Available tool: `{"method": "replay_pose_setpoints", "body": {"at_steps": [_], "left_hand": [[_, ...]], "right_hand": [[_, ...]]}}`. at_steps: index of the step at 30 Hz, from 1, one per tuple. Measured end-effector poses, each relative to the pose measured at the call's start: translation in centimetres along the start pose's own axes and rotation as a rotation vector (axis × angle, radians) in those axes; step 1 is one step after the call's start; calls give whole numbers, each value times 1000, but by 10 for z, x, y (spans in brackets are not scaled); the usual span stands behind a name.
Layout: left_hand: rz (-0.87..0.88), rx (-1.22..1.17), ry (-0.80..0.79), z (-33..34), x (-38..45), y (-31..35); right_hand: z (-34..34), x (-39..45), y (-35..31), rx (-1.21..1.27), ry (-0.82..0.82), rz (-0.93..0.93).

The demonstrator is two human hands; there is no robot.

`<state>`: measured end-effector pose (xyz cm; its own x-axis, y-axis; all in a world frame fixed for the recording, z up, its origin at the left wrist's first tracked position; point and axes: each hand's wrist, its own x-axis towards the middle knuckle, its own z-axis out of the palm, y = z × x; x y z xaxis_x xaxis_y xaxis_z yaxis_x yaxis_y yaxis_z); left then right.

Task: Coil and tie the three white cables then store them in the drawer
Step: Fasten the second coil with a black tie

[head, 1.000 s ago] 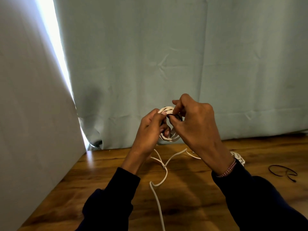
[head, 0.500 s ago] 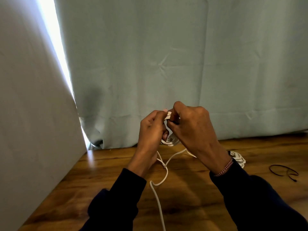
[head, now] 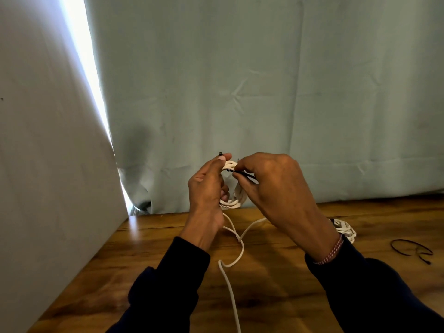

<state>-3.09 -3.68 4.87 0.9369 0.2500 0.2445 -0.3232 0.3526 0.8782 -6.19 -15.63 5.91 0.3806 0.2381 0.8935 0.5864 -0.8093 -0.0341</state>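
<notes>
I hold a coiled white cable [head: 234, 201] up above the wooden table [head: 276, 284]. My left hand [head: 207, 188] grips the coil's left side, and the small black tip of a tie sticks out past its fingertips. My right hand [head: 276, 186] pinches a thin black tie [head: 243, 174] across the top of the coil. A loose white cable [head: 231, 265] trails from under my hands over the table toward me. Another coiled white cable [head: 346, 230] lies on the table, partly hidden behind my right wrist.
A spare black tie [head: 412, 249] lies on the table at the right. A pale blue curtain [head: 264, 92] hangs along the table's far edge. A white wall [head: 43, 164] closes off the left side.
My hands have parted a little at the top of the coil, and the black tie now shows stretched between them. The coil hangs lower below my fingers.
</notes>
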Motion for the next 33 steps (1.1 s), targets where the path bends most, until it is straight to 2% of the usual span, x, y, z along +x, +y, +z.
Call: {"method": "replay_pose_setpoints", "body": {"at_steps": [6, 14, 18, 26, 33], "left_hand": [[-10, -1, 46, -2, 2, -1], [42, 89, 34, 2, -5, 3], [49, 91, 28, 5, -6, 3], [112, 130, 22, 8, -17, 11], [194, 173, -2, 13, -28, 19]], "right_hand": [[-14, 2, -8, 228, 56, 3], [-16, 6, -10, 668, 2, 383], [-18, 9, -5, 733, 54, 376], [-19, 7, 3, 675, 11, 254], [-11, 5, 15, 256, 285, -98]]}}
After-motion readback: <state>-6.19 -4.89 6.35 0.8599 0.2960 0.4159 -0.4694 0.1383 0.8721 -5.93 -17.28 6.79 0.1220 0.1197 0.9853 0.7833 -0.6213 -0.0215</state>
